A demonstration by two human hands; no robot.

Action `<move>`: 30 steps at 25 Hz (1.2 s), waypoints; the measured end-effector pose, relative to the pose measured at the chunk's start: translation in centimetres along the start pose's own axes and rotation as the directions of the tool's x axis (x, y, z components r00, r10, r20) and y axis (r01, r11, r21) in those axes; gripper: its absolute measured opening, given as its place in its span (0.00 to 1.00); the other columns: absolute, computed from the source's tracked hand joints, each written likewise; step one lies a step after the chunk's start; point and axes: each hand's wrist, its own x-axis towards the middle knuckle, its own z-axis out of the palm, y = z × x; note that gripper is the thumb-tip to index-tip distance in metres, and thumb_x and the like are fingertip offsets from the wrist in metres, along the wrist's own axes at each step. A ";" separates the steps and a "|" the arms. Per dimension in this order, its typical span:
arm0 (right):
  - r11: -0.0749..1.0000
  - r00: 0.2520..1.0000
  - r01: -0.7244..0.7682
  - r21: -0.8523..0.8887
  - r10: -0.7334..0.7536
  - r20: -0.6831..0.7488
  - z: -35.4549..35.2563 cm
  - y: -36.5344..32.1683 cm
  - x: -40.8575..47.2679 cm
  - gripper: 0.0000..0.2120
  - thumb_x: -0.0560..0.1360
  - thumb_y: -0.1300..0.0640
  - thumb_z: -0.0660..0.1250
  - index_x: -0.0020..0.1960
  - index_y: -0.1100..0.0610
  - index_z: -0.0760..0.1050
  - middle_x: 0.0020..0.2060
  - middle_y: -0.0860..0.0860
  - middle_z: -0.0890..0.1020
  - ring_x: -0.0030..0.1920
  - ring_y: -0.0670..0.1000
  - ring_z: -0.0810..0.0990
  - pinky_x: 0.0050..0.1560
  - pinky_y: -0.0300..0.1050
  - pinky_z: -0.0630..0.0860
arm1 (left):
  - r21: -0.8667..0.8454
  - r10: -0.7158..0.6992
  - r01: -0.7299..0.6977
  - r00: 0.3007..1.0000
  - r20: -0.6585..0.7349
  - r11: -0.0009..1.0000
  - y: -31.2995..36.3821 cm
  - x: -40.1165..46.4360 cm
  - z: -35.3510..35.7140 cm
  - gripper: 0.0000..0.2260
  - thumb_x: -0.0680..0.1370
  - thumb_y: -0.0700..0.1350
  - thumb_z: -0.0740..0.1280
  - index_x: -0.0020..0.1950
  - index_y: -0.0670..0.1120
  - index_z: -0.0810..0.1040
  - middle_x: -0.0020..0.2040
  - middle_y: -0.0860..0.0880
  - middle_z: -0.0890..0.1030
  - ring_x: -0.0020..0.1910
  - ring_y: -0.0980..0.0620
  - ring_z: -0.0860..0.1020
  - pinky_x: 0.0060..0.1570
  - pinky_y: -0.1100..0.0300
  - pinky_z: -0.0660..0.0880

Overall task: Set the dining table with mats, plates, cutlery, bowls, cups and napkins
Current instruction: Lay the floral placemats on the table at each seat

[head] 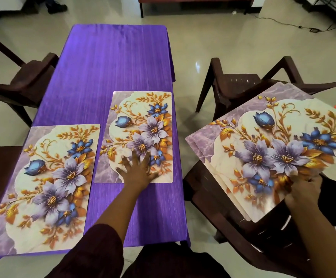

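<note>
Two floral mats lie flat on the purple tablecloth (111,73). The second mat (139,129) sits toward the cloth's right edge, farther up the table than the first mat (43,187), which lies at the near left corner of the cloth. A narrow strip of bare cloth separates the two.

The left hand (138,170) rests palm down on the near part of the second mat, fingers straight and spread wide, pressing on the printed flowers. Its wrist and dark sleeve (95,251) cross the cloth's near edge.

Right of the tablecloth, off the table, a stack of remaining mats (273,149) is held tilted above a dark brown chair (223,223). At least two or three offset mat edges show at the stack's lower left corner. The right hand (303,191) grips the stack at its near edge, fingers curled against the top mat; the underside of the grip is hidden.

A second brown chair (233,83) stands beyond the stack, right of the cloth. Further chairs (22,77) stand left of the cloth. The floor (191,47) around is pale and glossy, with a cable (279,22) lying across it at the far right.
</note>
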 end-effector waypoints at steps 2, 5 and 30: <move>1.000 1.000 -0.009 -0.010 0.009 -0.010 -0.1 0.0 -0.3 0.17 0.74 0.63 0.70 0.50 0.42 0.71 0.52 0.47 0.80 0.57 0.54 0.80 0.56 0.64 0.76 | -0.024 -0.009 0.009 1.000 0.003 1.000 0.3 0.2 -0.2 0.42 0.71 0.73 0.61 0.78 0.63 0.44 0.80 0.47 0.37 0.75 0.31 0.35 0.67 0.25 0.44; 1.000 1.000 -0.014 -0.011 0.014 -0.015 0.0 0.2 -0.6 0.17 0.74 0.63 0.69 0.48 0.41 0.70 0.51 0.46 0.79 0.57 0.54 0.80 0.57 0.64 0.76 | -0.028 -0.018 0.018 1.000 -0.002 0.999 1.0 -0.1 -0.2 0.43 0.71 0.72 0.62 0.78 0.62 0.44 0.79 0.47 0.37 0.75 0.31 0.36 0.67 0.26 0.45; 0.999 0.999 -0.010 -0.036 0.009 -0.031 -0.3 1.0 -1.5 0.17 0.77 0.63 0.68 0.49 0.40 0.71 0.53 0.47 0.79 0.59 0.56 0.79 0.60 0.66 0.74 | 0.032 -0.030 0.030 0.999 0.022 0.999 3.2 -1.4 -0.1 0.44 0.70 0.74 0.59 0.78 0.61 0.41 0.79 0.46 0.35 0.75 0.30 0.37 0.67 0.27 0.46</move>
